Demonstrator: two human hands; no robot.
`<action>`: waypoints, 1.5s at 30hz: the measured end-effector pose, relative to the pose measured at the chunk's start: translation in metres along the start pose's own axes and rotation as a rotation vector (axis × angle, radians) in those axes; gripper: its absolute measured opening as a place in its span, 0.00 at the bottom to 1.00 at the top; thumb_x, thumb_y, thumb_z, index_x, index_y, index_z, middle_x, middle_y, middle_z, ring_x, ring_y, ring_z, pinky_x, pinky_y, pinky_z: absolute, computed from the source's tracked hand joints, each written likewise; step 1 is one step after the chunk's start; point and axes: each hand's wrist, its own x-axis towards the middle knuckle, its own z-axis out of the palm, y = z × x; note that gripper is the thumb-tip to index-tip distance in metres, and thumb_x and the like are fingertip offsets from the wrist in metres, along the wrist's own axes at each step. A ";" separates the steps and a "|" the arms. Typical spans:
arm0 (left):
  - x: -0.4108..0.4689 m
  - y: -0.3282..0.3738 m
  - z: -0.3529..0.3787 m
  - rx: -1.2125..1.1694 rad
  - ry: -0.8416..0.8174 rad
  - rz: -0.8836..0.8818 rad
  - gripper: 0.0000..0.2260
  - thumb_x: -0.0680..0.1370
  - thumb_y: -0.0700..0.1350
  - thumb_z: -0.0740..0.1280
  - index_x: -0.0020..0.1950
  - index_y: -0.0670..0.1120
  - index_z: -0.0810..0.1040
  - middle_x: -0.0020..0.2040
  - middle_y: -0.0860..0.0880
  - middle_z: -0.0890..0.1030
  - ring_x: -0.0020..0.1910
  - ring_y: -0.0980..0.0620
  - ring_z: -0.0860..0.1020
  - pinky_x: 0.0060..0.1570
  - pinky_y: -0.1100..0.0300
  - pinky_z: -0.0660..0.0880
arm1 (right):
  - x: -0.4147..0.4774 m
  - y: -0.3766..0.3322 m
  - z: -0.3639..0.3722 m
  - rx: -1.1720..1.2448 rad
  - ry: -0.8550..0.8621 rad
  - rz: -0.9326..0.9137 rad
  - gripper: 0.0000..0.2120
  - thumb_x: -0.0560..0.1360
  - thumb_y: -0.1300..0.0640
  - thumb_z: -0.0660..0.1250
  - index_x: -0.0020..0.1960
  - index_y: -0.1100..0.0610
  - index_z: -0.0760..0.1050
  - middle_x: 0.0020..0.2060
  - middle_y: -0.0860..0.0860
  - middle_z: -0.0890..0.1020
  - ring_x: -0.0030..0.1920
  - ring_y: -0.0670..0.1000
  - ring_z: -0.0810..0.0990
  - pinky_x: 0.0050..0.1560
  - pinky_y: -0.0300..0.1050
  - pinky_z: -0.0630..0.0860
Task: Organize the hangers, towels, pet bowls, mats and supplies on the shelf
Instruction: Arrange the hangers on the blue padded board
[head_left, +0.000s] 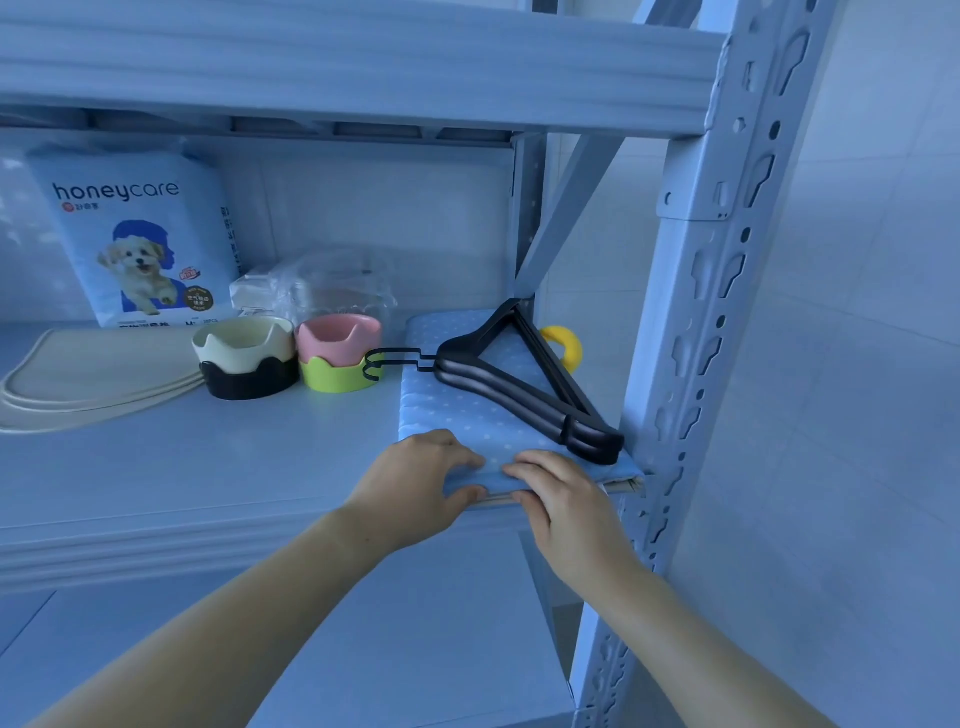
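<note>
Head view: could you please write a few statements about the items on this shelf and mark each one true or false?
1. The black hangers lie stacked on the blue dotted towel. True.
2. The pink bowl sits in the black base. False: it sits in the green base; the cream bowl is on the black one.
3. The left hand and the right hand both hold the towel's near edge. True.
4. The honeycare pack lies flat on the beige mats. False: it stands upright behind them, at the back of the shelf.
</note>
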 end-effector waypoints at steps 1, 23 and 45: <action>0.001 -0.001 0.000 0.001 -0.001 -0.002 0.17 0.76 0.58 0.63 0.64 0.55 0.74 0.59 0.55 0.75 0.58 0.55 0.73 0.56 0.63 0.69 | 0.001 0.001 0.000 0.004 -0.008 0.005 0.12 0.71 0.62 0.66 0.53 0.57 0.80 0.50 0.50 0.81 0.53 0.45 0.76 0.59 0.30 0.64; 0.024 -0.013 0.001 -0.013 -0.033 -0.034 0.17 0.76 0.57 0.64 0.64 0.56 0.74 0.59 0.56 0.75 0.57 0.55 0.73 0.55 0.65 0.67 | 0.025 0.006 0.001 0.083 -0.135 0.059 0.12 0.75 0.63 0.66 0.57 0.58 0.79 0.54 0.50 0.80 0.55 0.49 0.78 0.55 0.35 0.69; 0.037 -0.024 -0.003 -0.036 -0.110 -0.039 0.17 0.74 0.60 0.65 0.61 0.58 0.74 0.58 0.57 0.74 0.58 0.55 0.72 0.58 0.59 0.70 | 0.059 0.002 -0.028 0.065 -0.106 0.015 0.13 0.75 0.58 0.67 0.58 0.58 0.78 0.56 0.49 0.80 0.57 0.47 0.77 0.56 0.36 0.70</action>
